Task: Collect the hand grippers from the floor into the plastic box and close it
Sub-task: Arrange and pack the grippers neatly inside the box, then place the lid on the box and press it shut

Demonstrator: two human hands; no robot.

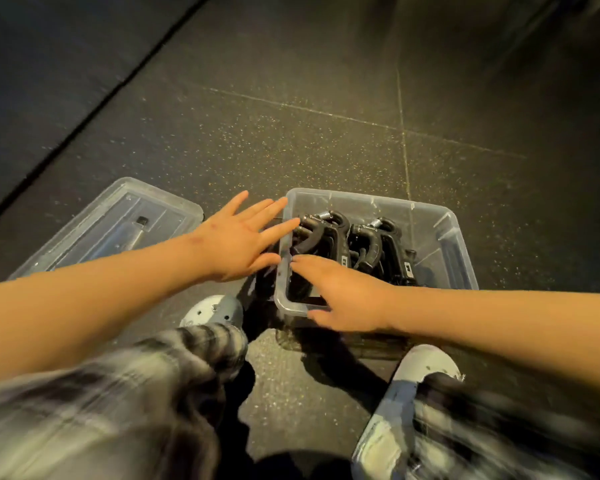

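Dark rubber floor [291, 133], flecked with pale specks and crossed by thin seams, fills the view, with a plainer black mat [49, 64] running diagonally along its upper left. Near the middle sits the clear plastic box [361, 202], uncovered, and inside it lie the black hand grippers [326, 233]. Two stand out side by side with their metal springs at the far end, and more dark shapes sit beneath them, too jumbled to count. The box's clear lid [118, 220] lies flat on the floor just to the left of it, apart from the box. The left hand [236, 244] reaches in from the left with its fingers straight and spread, holding nothing. Its fingertips lie over the box's left wall, close to the nearest gripper, though contact cannot be made out. The right hand [343, 296] comes in from the right across the box's near left corner. Its fingers are extended over the opening toward the left rim and its thumb sits just outside the near wall, below the rim. It looks flat rather than clenched, and whether it presses on the plastic is unclear. Below the arms are blurred plaid trousers [136, 393] and two pale perforated shoes [212, 310], one on either side of the box's near end.
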